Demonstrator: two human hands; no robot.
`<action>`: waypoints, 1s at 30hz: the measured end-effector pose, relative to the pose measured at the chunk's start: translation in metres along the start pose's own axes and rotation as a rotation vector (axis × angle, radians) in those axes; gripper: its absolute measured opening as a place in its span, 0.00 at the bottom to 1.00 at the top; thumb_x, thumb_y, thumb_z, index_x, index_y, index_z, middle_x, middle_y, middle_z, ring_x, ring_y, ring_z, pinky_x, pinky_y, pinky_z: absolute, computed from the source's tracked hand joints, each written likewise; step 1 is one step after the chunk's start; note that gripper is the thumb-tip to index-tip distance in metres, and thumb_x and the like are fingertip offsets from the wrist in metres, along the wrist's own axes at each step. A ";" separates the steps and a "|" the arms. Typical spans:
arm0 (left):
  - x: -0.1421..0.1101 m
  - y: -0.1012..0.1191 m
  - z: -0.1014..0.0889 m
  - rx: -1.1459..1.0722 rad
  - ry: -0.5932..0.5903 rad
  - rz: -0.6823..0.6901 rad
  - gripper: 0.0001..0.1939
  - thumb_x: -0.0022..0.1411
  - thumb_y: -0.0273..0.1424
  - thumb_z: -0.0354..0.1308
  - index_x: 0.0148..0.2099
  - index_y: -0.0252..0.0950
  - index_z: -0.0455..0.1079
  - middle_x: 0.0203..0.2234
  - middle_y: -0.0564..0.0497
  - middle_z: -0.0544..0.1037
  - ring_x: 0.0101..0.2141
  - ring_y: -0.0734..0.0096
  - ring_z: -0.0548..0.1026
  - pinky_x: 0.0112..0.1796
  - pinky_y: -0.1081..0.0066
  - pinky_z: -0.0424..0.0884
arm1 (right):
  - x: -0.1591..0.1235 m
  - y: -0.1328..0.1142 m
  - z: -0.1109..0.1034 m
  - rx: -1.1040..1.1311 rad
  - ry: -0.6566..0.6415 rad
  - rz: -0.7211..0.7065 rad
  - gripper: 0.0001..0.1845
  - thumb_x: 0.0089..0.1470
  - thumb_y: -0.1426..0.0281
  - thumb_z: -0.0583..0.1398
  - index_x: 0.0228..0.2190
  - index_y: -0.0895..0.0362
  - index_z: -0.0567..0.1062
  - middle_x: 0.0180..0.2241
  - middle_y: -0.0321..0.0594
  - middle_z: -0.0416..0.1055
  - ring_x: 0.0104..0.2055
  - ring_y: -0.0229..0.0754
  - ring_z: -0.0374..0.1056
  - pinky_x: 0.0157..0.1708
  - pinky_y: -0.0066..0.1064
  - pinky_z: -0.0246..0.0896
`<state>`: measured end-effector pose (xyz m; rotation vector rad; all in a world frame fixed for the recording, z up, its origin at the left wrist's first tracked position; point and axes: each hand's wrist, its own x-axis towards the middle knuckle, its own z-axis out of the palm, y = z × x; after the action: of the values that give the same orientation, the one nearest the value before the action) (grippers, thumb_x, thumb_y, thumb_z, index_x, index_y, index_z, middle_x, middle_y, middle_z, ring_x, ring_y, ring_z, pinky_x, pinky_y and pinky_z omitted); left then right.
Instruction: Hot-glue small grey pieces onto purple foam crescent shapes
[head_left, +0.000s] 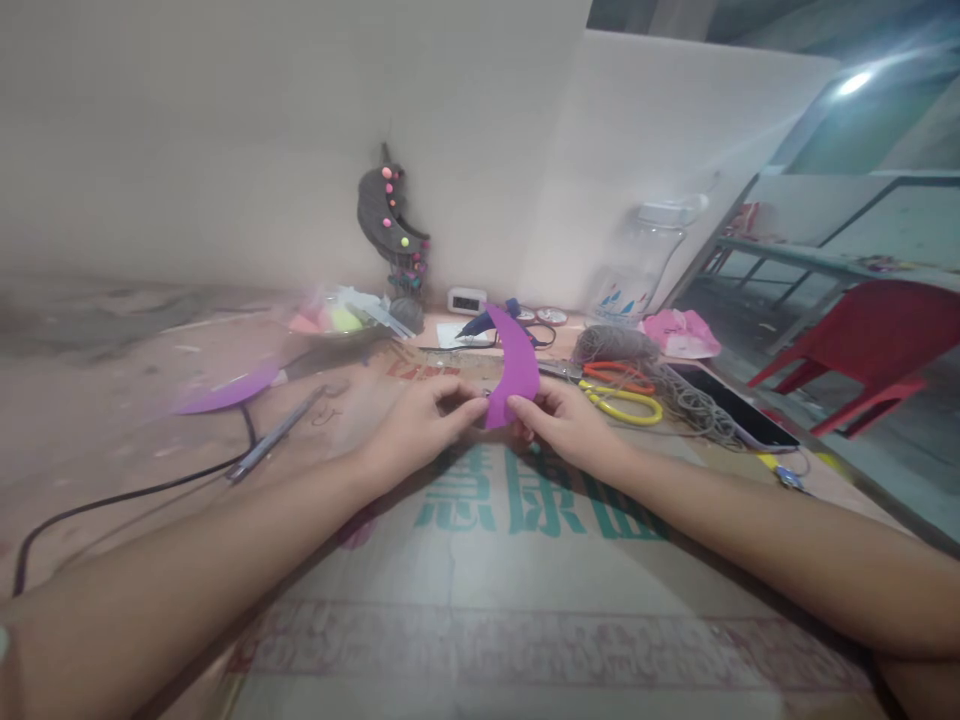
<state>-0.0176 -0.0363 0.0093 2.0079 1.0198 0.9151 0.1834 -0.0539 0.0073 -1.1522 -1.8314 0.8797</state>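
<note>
Crescent [519, 368], purple, is up off the board [450, 585], held between both hands near its lower end. Left hand [420, 415]: thumb and fingertips close together, pinching the lower left edge. Right hand [574, 425]: thumb on the near face, fingers curled behind, so also a narrow grip.

Progress, as far as it shows: curved outline looks done, visible face is plain, with no beads or yarn on it. Any trim or joining would be undone, judging from that face (far side hidden, can't tell). Second purple piece [232, 390] lies off to the left, unheld, blurred, near the pen [277, 435].

Glue gun [480, 322] sits behind the crescent, no hand on it. Orange handle [626, 370] and yellow handle [658, 407] are just right of the right hand, unused, near the grey yarn [615, 344] and the phone [739, 408]. Dark moon [375, 215] against the wall already carries pink and yellow balls. Bowl [341, 335] at back left holds coloured bits, too blurry to name.
</note>
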 end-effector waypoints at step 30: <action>0.003 -0.004 -0.002 -0.087 -0.060 -0.047 0.19 0.61 0.45 0.52 0.35 0.34 0.74 0.31 0.50 0.78 0.32 0.68 0.73 0.32 0.73 0.66 | 0.000 -0.001 -0.001 -0.123 -0.008 -0.052 0.12 0.57 0.62 0.56 0.31 0.59 0.72 0.23 0.35 0.69 0.24 0.36 0.64 0.25 0.28 0.60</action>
<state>-0.0191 -0.0316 0.0083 1.9195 0.9733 0.8546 0.1836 -0.0543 0.0089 -1.1718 -1.9360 0.7521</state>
